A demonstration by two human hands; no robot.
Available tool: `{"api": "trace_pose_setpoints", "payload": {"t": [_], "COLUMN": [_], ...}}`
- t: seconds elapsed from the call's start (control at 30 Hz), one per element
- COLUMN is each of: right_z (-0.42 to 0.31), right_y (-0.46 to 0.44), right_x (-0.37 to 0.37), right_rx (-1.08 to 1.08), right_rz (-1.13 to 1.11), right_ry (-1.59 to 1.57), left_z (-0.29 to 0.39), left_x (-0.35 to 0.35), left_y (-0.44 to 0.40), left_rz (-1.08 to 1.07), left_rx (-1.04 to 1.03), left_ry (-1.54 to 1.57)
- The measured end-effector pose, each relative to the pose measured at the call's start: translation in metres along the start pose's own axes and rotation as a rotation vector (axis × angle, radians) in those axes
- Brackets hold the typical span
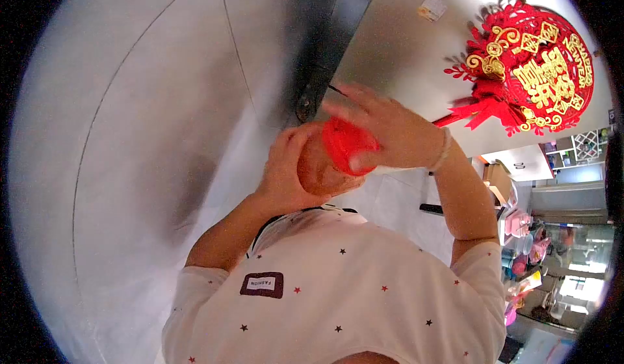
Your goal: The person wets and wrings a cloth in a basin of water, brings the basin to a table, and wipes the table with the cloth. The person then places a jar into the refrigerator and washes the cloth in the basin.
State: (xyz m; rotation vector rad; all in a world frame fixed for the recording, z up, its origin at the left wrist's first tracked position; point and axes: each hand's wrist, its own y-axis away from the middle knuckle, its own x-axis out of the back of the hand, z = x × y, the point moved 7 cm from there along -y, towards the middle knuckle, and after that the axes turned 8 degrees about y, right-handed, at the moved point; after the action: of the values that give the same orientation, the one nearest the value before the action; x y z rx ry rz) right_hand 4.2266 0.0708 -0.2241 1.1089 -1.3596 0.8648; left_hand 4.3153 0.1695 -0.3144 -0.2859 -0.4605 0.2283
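Observation:
My left hand (283, 169) is wrapped round the side of a clear, rounded jar (318, 166) with a brownish-orange look, held in front of my chest. At the jar's upper right end is a red lid (344, 140). Over this lid lies my right hand (393, 130), its thumb on the near edge and its fingers reaching past the far edge, slightly blurred. The lid touches or sits very close to the jar's mouth; whether it is seated there I cannot tell. What the jar contains is not clear.
A red and gold festive decoration (539, 71) hangs on the pale surface at upper right, near a small sticker (431, 7). A dark panel (325, 32) stands beyond my hands. Pink containers (518, 223) and other household items crowd the far right.

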Motion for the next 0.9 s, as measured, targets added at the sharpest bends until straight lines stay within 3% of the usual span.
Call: {"api": "trace_pose_setpoints", "payload": {"t": [0.03,0.1,0.27,0.37,0.47,0.53,0.6,0.63,0.7,0.8,0.9], "right_z": [-0.010,-0.017,-0.007,0.002,-0.003,0.016,0.039,0.058,0.080,0.128,0.142], "right_y": [0.001,0.003,-0.010,-0.032,-0.050,-0.074,-0.096,-0.102,-0.117,-0.132,-0.145], "right_x": [0.001,-0.002,-0.033,-0.057,-0.069,-0.088,-0.069,-0.042,-0.014,-0.033,-0.031], "right_rx": [0.247,0.414,-0.133,-0.339,-0.262,0.125,-0.029,-0.376,-0.154,-0.307,-0.451], "right_rz": [0.179,0.304,0.107,-0.076,-0.200,-0.098,-0.084,-0.116,0.354,-0.191,-0.092], "right_ry": [-0.026,-0.054,-0.085,-0.119,-0.021,0.027,0.185,0.308,1.162,1.307,1.166], "left_z": [-0.001,0.000,-0.015,-0.034,-0.042,-0.045,-0.034,-0.029,-0.027,-0.022,-0.032], "left_x": [0.004,0.008,0.010,0.006,0.003,-0.002,-0.001,0.000,0.010,0.018,0.025], "left_y": [0.001,0.001,0.005,0.013,0.022,0.030,0.029,0.027,0.028,0.035,0.051], "left_rz": [0.035,0.032,0.009,0.054,0.108,0.103,0.166,0.200,0.244,0.278,0.233], "left_rx": [-0.001,-0.038,0.097,0.181,0.157,0.153,0.097,0.065,0.068,0.110,0.112], "left_ry": [0.041,0.056,0.075,0.082,0.060,-0.009,-0.043,-0.060,0.020,0.047,0.006]}}
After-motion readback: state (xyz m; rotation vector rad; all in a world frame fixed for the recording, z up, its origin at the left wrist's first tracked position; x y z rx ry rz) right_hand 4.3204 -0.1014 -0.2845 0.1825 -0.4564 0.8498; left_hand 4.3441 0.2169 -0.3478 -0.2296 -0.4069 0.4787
